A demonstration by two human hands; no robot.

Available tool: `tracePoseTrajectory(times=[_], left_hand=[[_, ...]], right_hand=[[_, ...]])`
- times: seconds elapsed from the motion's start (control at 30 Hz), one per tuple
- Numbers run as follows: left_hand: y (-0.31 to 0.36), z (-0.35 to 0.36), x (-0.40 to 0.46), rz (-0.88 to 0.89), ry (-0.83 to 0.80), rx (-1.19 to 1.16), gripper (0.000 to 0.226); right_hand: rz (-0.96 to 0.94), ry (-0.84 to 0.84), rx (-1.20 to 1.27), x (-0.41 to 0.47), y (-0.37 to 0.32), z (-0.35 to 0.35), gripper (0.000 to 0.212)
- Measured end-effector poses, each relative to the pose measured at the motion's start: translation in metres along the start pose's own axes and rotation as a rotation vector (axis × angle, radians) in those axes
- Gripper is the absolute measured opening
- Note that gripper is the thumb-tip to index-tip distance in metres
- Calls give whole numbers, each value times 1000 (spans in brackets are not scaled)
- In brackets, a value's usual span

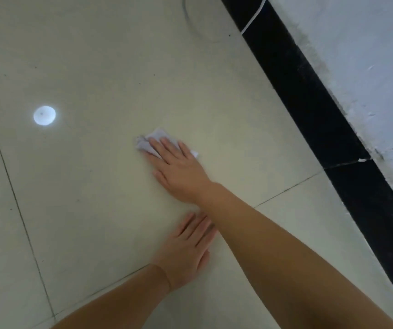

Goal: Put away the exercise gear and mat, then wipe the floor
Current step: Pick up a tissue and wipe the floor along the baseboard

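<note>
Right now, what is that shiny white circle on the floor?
In the head view, the white circle is glare: a lamp mirrored in the glossy floor, not a thing. The picture is soft all over, and the black skirting bends from the wide lens.

Floor point(110, 74): pale glossy tiles with thin dark grout lines.
Under right hand point(179, 170): a crumpled white cloth point(151, 142), pressed flat to the tile by straight fingers.
Left hand point(188, 252): flat on the tile, just nearer the person than the right.
Left of the hands: round bright light reflection point(44, 115).
</note>
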State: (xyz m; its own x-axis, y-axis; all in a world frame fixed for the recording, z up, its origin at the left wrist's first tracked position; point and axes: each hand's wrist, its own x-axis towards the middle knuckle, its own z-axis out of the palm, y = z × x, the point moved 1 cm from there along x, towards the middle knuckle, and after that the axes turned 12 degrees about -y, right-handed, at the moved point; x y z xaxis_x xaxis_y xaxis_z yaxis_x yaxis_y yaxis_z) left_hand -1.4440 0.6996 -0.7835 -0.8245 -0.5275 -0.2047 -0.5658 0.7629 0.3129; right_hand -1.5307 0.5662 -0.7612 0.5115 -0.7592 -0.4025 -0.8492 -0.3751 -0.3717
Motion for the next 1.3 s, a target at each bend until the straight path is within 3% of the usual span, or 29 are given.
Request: tracePoseTrajectory(times=[0.07,0.1,0.23,0.3,0.37,0.5,0.57,0.63,0.77,0.9,1.0,1.1,1.17,1.23,1.3], left_hand=[[0,-1,-1,8,-13,-23,54],[0,-1,-1,10,-14,-28,56],[-1,-3,-1,11,7,-41,54],[0,-3,0,10,18,-53,53],[0,-2,0,9,9,-47,54],[0,0,0,-2,27,34,50],[1,0,0,3,35,45,46],[0,0,0,1,31,42,49],[-1,-1,1,-13,32,22,52],[0,-3,2,-22,26,-9,51],[-2,-8,1,-16,73,-193,47],[-7,-25,3,-140,211,-500,48],[-8,-42,21,-203,254,-518,50],[-6,-57,53,-201,191,-460,49],[3,-68,93,-106,9,-330,49]], right_hand=[[-22,24,-52,3,30,-11,53],[53,42,-72,5,56,-21,54],[585,99,136,-13,155,-60,55],[691,70,215,-17,150,-62,56],[598,58,127,-12,112,-51,57],[26,-97,-20,-9,-2,-6,54],[-43,-162,-18,-11,-13,-2,51],[54,-98,64,-16,18,-14,50],[472,66,238,-92,111,-18,52],[823,173,294,-164,99,25,53],[648,206,278,-164,26,67,53],[393,234,164,-173,-53,113,49],[260,186,135,-180,-98,140,43],[84,98,104,-190,-120,152,43],[7,48,13,-201,-97,152,44]])
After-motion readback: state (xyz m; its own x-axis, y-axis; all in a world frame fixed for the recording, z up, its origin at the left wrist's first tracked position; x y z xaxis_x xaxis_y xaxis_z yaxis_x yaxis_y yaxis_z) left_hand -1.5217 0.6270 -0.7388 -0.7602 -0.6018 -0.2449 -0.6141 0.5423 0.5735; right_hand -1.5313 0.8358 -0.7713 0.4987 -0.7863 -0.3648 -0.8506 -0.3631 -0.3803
